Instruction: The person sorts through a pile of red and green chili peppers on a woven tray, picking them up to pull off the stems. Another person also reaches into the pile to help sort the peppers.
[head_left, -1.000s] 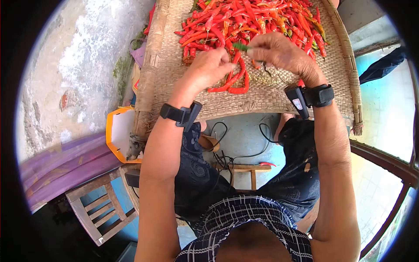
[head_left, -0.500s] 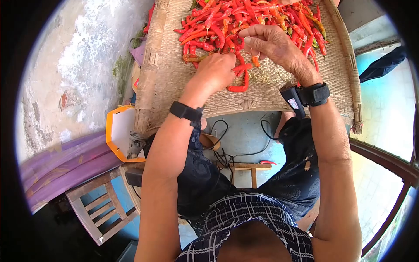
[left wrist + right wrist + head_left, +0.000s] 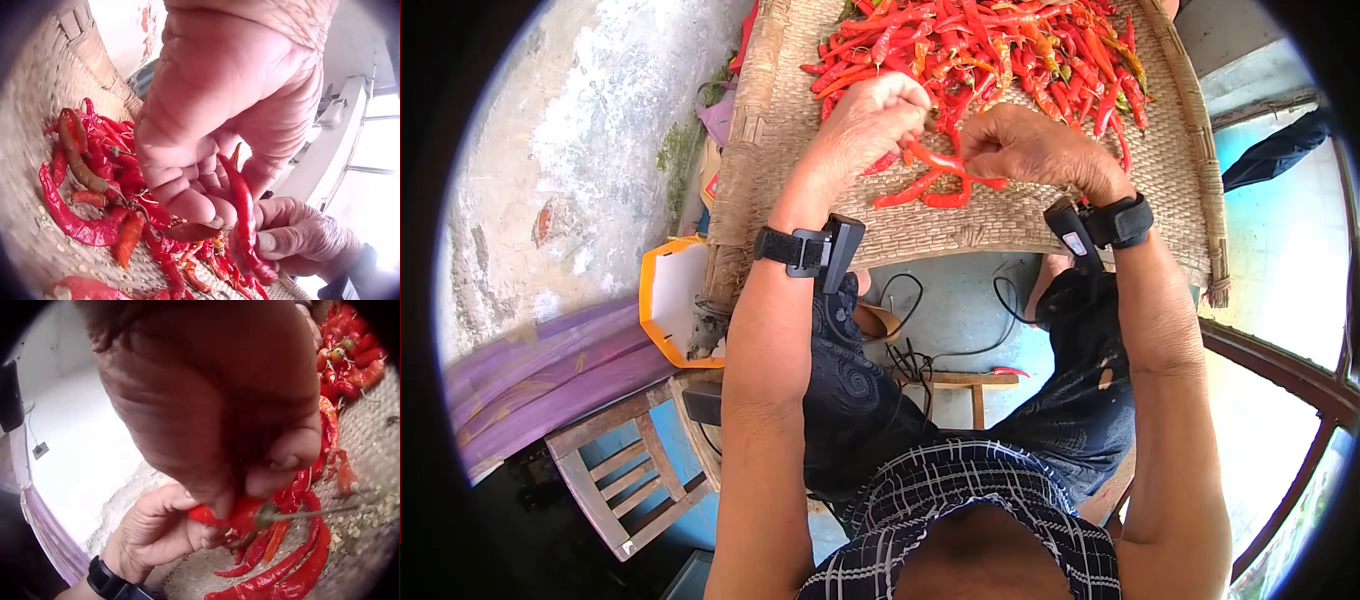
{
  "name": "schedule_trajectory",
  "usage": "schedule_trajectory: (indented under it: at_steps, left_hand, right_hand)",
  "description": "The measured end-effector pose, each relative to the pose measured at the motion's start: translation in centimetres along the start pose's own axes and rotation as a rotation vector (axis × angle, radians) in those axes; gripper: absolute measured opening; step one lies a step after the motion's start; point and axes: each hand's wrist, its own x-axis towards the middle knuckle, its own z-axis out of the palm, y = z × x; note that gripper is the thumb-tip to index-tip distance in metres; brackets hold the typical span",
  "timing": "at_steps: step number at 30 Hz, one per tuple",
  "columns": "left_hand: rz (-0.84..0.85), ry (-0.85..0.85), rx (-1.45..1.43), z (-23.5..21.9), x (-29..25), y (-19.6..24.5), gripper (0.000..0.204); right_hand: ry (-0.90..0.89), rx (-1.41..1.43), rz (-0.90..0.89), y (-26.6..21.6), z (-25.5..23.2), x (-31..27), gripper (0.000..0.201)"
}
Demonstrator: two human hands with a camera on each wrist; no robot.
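Both hands hold one red chili pepper point(image 3: 244, 206) between them. My left hand point(image 3: 870, 135) pinches its pointed end between thumb and fingers. At the stem end, my right hand point(image 3: 1040, 150) grips it, thumb pressed on the red skin in the left wrist view. A long thin green stem point(image 3: 306, 514) sticks out past the right fingertips in the right wrist view. Beneath the hands, a couple of loose red chilies point(image 3: 945, 200) lie on the woven tray point(image 3: 800, 225). A large heap of red chilies point(image 3: 1000, 40) spreads just beyond them.
Pale seeds point(image 3: 369, 519) are scattered on the weave. The tray has a raised rim point(image 3: 735, 190) along its left side. Below it are a small wooden stool point(image 3: 960, 381), black cables point(image 3: 910, 365) and an orange-edged box point(image 3: 665, 300). A plastered wall point(image 3: 580, 150) stands at left.
The green piece at the right hand a second ago is no longer seen there. The left hand reached down to the chilies, then rose; the right hand came lower, and both now hold a red chili.
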Motion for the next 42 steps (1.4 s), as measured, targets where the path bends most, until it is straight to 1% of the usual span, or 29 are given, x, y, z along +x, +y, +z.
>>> schedule_trajectory:
  at_steps: [2,5,7,8,9,11,12,13,15,18,19,20,21,22,23,25,26,27,29,30,31,33,34,36,37,38,40,41,42]
  left_hand:
    - [0.012,0.080,-0.023,-0.6,0.1,-0.2,0.012]
    - [-0.039,0.038,0.061,-0.7,0.0,0.2,0.012]
    - [-0.024,-0.021,0.009,-0.4,-0.1,0.3,0.012]
    - [-0.006,-0.087,-0.042,-0.2,-0.1,0.4,0.012]
    - [-0.006,-0.089,-0.041,0.0,-0.3,0.8,0.012]
    - [-0.001,-0.103,-0.045,0.5,-0.6,1.7,0.013]
    - [-0.001,-0.109,-0.045,0.6,-0.6,1.6,0.013]
    - [0.024,-0.118,-0.061,0.6,-0.6,1.4,0.014]
    - [0.046,-0.123,-0.079,0.8,-0.9,1.4,0.014]
    - [0.020,-0.080,-0.042,0.7,-1.5,1.2,0.016]
    - [0.046,-0.086,0.200,0.4,-1.5,0.3,0.018]
    - [0.074,-0.092,0.441,0.3,-1.5,-0.5,0.020]
    - [0.077,-0.096,0.442,0.5,-1.6,-0.4,0.020]
    - [0.044,-0.159,0.713,0.8,-2.1,-0.3,0.021]
    - [0.007,-0.220,0.983,1.0,-2.4,-0.3,0.023]
    - [0.038,-0.213,1.058,1.2,-2.1,-1.1,0.025]
    - [0.008,-0.237,1.038,1.1,-1.9,-1.3,0.024]
    - [-0.019,-0.264,1.019,1.1,-1.7,-1.1,0.022]
    - [-0.031,-0.218,0.936,0.5,-1.6,-0.4,0.021]
    - [-0.049,-0.169,0.849,0.2,-1.6,-0.3,0.020]
    - [-0.048,-0.176,0.850,0.1,-1.4,-0.3,0.020]
    - [0.082,-0.138,0.690,0.0,-1.2,-0.3,0.018]
    - [0.140,-0.121,0.637,0.2,-1.4,-0.2,0.017]
    - [0.132,-0.143,0.604,0.6,-1.6,0.3,0.019]
    - [0.126,-0.165,0.569,0.8,-1.5,0.4,0.021]
    - [0.126,-0.164,0.568,0.9,-1.5,0.3,0.021]
    - [0.131,-0.088,0.348,0.9,-1.4,-0.1,0.022]
    - [0.128,-0.085,0.349,0.8,-1.5,0.0,0.022]
    - [0.049,-0.090,0.400,0.7,-1.6,0.3,0.022]
  right_hand:
    - [-0.059,-0.050,0.019,0.1,-1.0,-0.5,0.015]
    - [0.020,0.078,0.052,1.0,-3.3,-0.7,0.021]
    - [0.699,0.516,-0.135,1.1,-3.6,-0.2,0.029]
    - [0.728,0.331,-0.136,1.2,-3.7,-0.7,0.040]
    - [0.730,0.331,-0.136,0.7,-3.2,-0.9,0.040]
    - [0.402,0.100,-0.071,0.1,-2.1,-0.9,0.043]
    - [0.243,0.166,-0.089,0.3,-0.9,-0.7,0.040]
    - [0.168,0.115,-0.201,0.3,-0.1,-0.3,0.033]
    - [0.046,0.050,-0.064,0.3,0.4,0.0,0.027]
    - [-0.037,-0.127,0.004,0.3,-0.9,-0.5,0.026]
    - [-0.034,-0.127,0.004,0.6,-1.2,-0.6,0.026]
    - [0.026,-0.005,0.006,1.2,-1.4,-0.7,0.026]
    - [0.086,0.117,0.009,1.1,-1.8,-0.8,0.025]
    - [0.123,0.253,0.060,1.0,-3.2,-1.1,0.030]
    - [0.123,0.252,0.061,0.8,-3.5,-1.1,0.030]
    - [0.676,0.653,-0.181,0.6,-3.8,-0.7,0.035]
    - [0.708,0.668,-0.171,1.5,-3.9,-0.4,0.045]
    - [0.713,0.669,-0.171,1.6,-3.4,-0.3,0.045]
    - [0.641,0.180,-0.081,1.0,-1.9,-0.3,0.040]
    - [0.442,0.154,-0.057,0.5,-0.9,-0.5,0.046]
    - [0.369,-0.015,-0.147,0.7,0.3,-0.2,0.041]
    - [0.303,-0.125,-0.283,0.7,2.0,-0.1,0.033]
    - [0.302,-0.122,-0.283,0.7,2.2,-0.2,0.033]
    - [0.079,-0.233,-0.168,0.5,2.2,-0.2,0.024]
    - [0.079,-0.234,-0.168,0.6,2.2,-0.2,0.024]
    - [0.125,-0.149,-0.244,1.0,2.2,-0.3,0.021]
    - [0.164,-0.061,-0.322,1.2,1.4,-0.4,0.019]
    - [0.059,-0.022,-0.182,1.1,0.1,-0.6,0.019]
    - [-0.045,0.015,-0.041,0.8,-0.9,-0.9,0.019]
